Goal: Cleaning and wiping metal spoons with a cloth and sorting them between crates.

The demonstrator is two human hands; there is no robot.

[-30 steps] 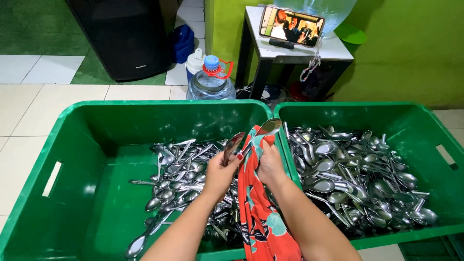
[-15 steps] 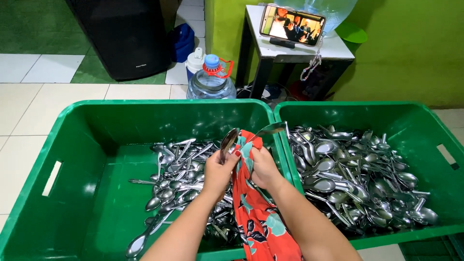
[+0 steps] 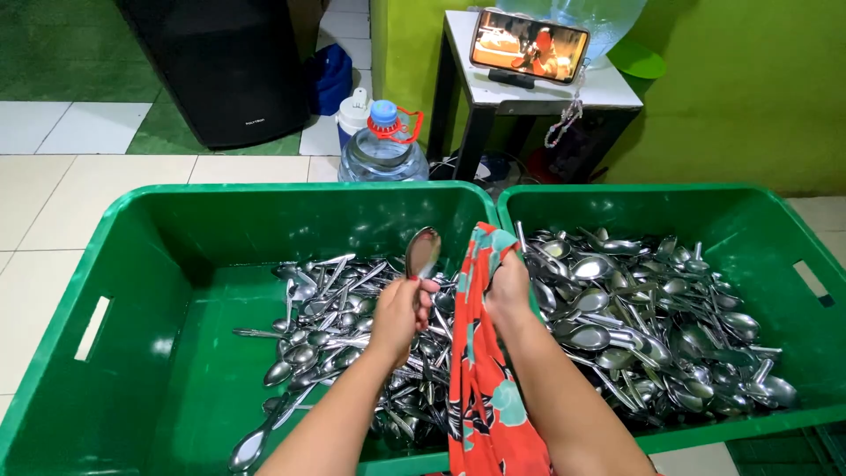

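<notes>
- The left hand holds one spoon upright by its handle, fingers closed around it, bowl up, over the middle of the left green crate.
- The right hand is closed on the red patterned cloth, bunched high by the divide between the two crates; the cloth hangs down past the near rims.
- Half a second ago two spoons showed above the hands, one angled across the cloth. Now only the left hand's spoon is in view; the other is either wrapped in the cloth or gone, and I cannot tell which.
- The left hand's spoon has risen and stands free of the cloth, so it looks wiped and separate from the fabric.
- Below it lies a loose heap of spoons, mostly toward the left crate's right half; the left half is bare green floor.
- The right green crate holds a denser pile of spoons reaching near its walls.
- The two inner rims meet just beside the right hand; the cloth drapes over that edge.
- Behind the crates stand a water bottle on the tiled floor and a phone propped on a small table, well apart from the hands.
</notes>
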